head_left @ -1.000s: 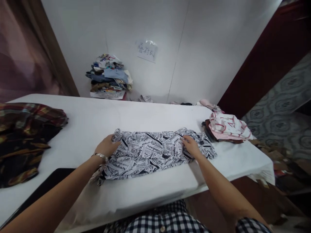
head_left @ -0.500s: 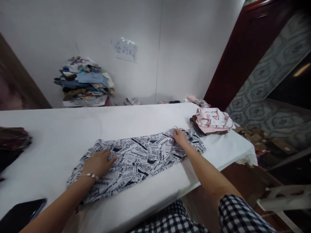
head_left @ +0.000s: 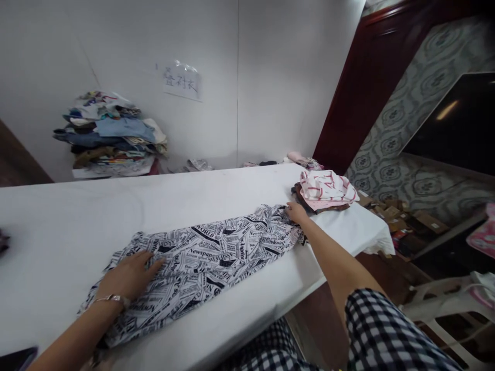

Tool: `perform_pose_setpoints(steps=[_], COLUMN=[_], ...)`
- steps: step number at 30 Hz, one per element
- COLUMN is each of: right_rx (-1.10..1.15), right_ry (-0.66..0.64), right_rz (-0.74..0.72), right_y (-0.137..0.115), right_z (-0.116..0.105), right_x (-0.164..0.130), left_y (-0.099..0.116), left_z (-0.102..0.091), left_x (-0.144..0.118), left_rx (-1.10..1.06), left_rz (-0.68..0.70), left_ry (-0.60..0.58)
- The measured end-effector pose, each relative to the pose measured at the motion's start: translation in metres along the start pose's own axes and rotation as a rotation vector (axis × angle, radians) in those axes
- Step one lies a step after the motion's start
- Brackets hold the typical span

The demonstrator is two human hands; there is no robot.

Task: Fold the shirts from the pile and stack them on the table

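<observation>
A black-and-white newspaper-print shirt (head_left: 209,252) lies as a long folded strip across the white table. My left hand (head_left: 129,275) rests on its left part, palm down, thumb apart from the fingers. At the far right end, my right hand (head_left: 297,212) has its fingers closed on the cloth edge. The fabric is bunched and creased beside that hand. My right fingertips are partly hidden.
Folded clothes (head_left: 325,190) with a red-and-white piece on top sit just beyond my right hand. A tall clothes pile (head_left: 112,134) stands behind the white table (head_left: 162,201). A dark phone (head_left: 17,359) lies lower left; a white plastic chair (head_left: 436,299) stands right.
The view has turned right. My right hand has shifted to the shirt's right end, which is now drawn inward and bunched. My left hand still lies on the left part.
</observation>
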State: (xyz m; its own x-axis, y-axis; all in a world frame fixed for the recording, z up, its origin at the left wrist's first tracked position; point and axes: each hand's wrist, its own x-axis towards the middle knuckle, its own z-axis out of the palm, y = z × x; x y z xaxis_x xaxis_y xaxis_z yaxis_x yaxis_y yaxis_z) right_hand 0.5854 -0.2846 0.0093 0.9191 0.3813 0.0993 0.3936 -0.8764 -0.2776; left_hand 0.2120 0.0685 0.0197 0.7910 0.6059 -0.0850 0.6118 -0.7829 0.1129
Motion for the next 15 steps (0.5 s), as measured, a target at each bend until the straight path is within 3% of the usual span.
perform_pose_setpoints(steps=[4, 9, 15], right_rx=[-0.051, -0.105, -0.100], right_ry=[-0.049, -0.017, -0.007], right_rz=[0.012, 0.084, 0.093], right_y=[0.010, 0.031, 0.034], right_z=[0.010, 0.013, 0.011], right_x=[0.010, 0.001, 0.000], left_y=[-0.004, -0.015, -0.014], left_z=[-0.005, 0.008, 0.005], left_x=[0.002, 0.006, 0.008], left_rx=[0.025, 0.097, 0.127], left_rz=[-0.070, -0.020, -0.029], left_ry=[0.010, 0.076, 0.027])
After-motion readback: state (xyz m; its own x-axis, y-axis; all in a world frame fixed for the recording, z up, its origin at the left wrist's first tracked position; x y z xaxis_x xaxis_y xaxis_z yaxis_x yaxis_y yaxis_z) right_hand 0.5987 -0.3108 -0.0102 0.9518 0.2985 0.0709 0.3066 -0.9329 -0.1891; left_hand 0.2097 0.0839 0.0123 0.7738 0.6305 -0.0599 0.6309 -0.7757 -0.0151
